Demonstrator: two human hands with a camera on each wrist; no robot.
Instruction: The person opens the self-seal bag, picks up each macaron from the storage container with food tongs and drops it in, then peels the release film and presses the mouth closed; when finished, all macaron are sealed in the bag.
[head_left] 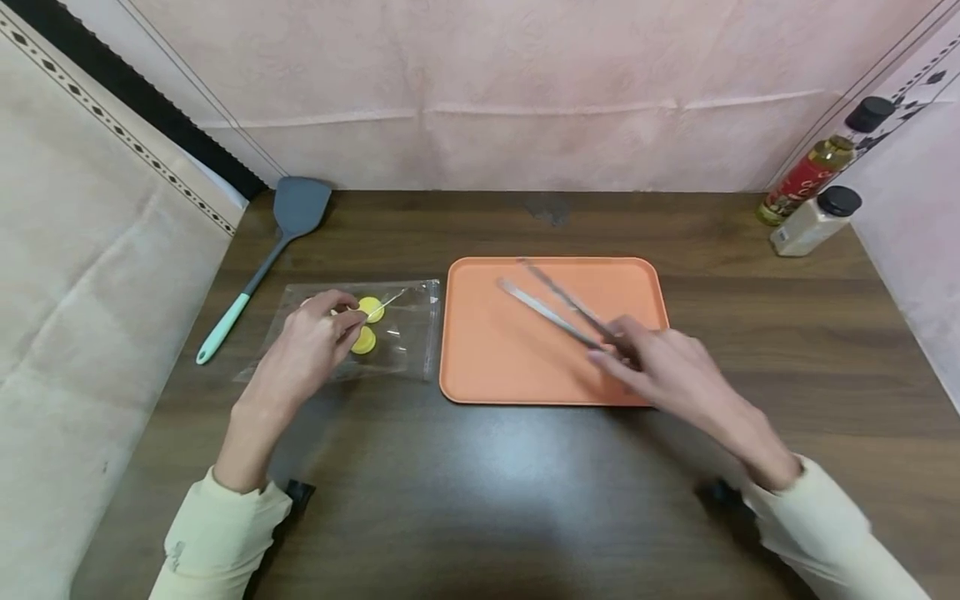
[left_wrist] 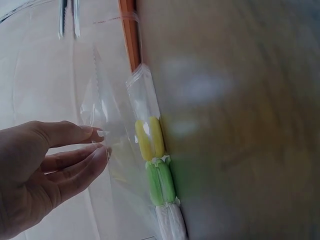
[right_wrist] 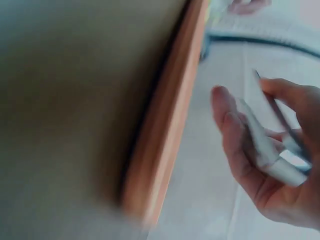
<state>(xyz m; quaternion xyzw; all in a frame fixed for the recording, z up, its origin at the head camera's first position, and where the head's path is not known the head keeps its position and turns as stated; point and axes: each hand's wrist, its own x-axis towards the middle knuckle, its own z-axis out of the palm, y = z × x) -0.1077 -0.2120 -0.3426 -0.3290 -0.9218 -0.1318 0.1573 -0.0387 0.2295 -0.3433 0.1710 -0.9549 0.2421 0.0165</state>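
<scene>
A clear zip bag (head_left: 411, 337) lies at the tray's left, and my left hand (head_left: 311, 337) pinches its upper film, lifting it. Inside are yellow round pieces (head_left: 365, 340); the left wrist view also shows green pieces (left_wrist: 161, 182) and white pieces (left_wrist: 171, 220) in a row. My right hand (head_left: 671, 367) grips metal tongs (head_left: 542, 310) above the right half of an orange tray (head_left: 476, 358). The tongs' arms stand apart, tips pointing up and left, with nothing between them. Blur softens the right wrist view, where fingers wrap the tongs (right_wrist: 262, 142).
A spatula (head_left: 262, 265) with a grey head and mint handle lies left of the bag. At the back right stand an oil bottle (head_left: 806, 179) with a red label and a black-capped jar (head_left: 813, 223). Pale cloth (head_left: 525, 108) hangs behind the wooden table (head_left: 465, 483).
</scene>
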